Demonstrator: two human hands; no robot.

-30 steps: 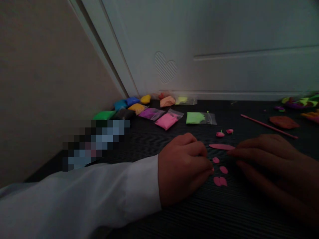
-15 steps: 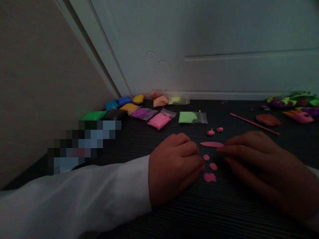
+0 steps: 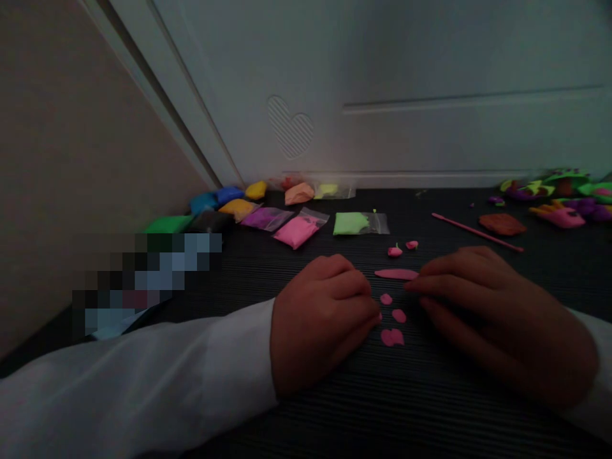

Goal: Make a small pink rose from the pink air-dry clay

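My left hand (image 3: 325, 322) is closed, its fingers curled down at the left of several small flat pink clay pieces (image 3: 393, 338). A sliver of pink clay (image 3: 380, 317) shows at its fingertips; the rest is hidden. My right hand (image 3: 507, 325) lies with fingers stretched out and the thumb apart. Its index and middle fingertips are at the right end of a long, flat pink clay strip (image 3: 394, 274), and I cannot tell if they press on it. Behind the strip are two small pink clay buds (image 3: 394, 252) with green bits.
Bags of coloured clay, among them pink (image 3: 297, 231) and light green (image 3: 351, 223), lie at the back left. A thin pink stick tool (image 3: 478, 232), a flat brown clay piece (image 3: 502, 224) and modelled clay figures (image 3: 564, 216) are back right. A white panel (image 3: 406, 140) rises behind the dark table.
The whole view has shifted slightly, so everything sits a little further left. A pink edge now shows at my left fingertips. Both hands keep nearly the same pose.
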